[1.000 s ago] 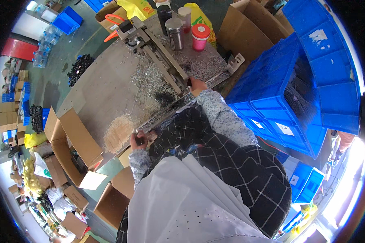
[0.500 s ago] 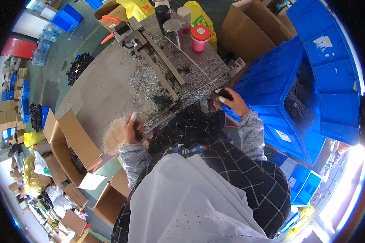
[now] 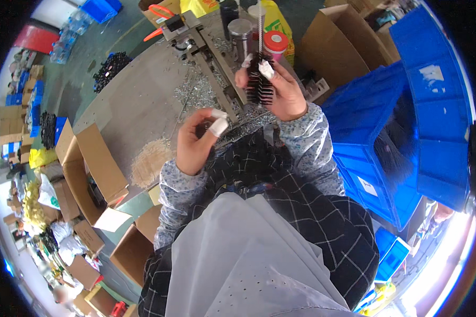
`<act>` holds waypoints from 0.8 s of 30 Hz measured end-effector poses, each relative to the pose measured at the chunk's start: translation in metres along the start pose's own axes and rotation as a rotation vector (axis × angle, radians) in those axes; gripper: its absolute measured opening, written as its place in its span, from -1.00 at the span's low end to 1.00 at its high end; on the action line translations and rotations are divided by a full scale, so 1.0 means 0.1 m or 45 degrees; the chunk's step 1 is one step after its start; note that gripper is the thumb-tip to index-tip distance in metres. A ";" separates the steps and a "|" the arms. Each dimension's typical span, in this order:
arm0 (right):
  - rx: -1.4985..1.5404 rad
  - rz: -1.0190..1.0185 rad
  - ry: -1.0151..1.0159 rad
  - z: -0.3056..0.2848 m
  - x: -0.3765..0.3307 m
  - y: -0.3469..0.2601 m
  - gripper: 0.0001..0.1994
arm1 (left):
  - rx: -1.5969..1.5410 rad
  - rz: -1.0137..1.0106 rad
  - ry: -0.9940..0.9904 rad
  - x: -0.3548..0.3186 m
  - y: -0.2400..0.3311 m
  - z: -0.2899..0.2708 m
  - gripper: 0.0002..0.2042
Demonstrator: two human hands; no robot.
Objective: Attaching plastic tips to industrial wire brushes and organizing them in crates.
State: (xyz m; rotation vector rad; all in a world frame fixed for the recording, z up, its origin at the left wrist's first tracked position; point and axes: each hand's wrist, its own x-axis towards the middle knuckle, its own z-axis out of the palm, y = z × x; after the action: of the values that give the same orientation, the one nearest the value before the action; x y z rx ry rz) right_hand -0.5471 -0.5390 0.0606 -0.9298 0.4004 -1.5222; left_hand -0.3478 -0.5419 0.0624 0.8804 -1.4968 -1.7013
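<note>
In my right hand (image 3: 285, 95), raised over the table's right side, is a twisted-wire brush (image 3: 260, 92) with black bristles. Its bare wire stem points up past the lidded jar. White wrapping covers thumb and fingertip, which press on the bristles from both sides. My left hand (image 3: 195, 140) is bent in a pinch near the table's front edge, apart from the brush. Its thumb and forefinger, also wrapped in white, come together; anything small between them I cannot make out. Behind the hands a metal fixture with long rails (image 3: 217, 68) lies on the table (image 3: 127, 100) among scattered metal bits.
A metal canister (image 3: 241, 37) and a pink jar with a red lid (image 3: 275, 42) stand at the back. Blue bins (image 3: 354, 137) flank me at right, one holding dark bristly wires. An open cardboard box (image 3: 103, 164) is at left. Orange-handled scissors (image 3: 154, 34) lie by the fixture.
Both hands have risen from the table's front edge. The right moved up and left, and the brush now stands upright in it; the left turned inward, with its dark bristles no longer visible.
</note>
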 end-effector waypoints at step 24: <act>-0.456 -0.107 0.017 0.57 0.16 0.17 -0.71 | 0.169 0.371 0.319 -0.20 0.20 -0.32 -0.96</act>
State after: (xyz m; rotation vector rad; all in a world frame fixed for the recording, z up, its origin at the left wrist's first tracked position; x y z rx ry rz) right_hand -0.4922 -0.5425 0.0885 -1.2271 0.6657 -1.5616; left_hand -0.3091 -0.5435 0.0803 0.8606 -1.4954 -1.2460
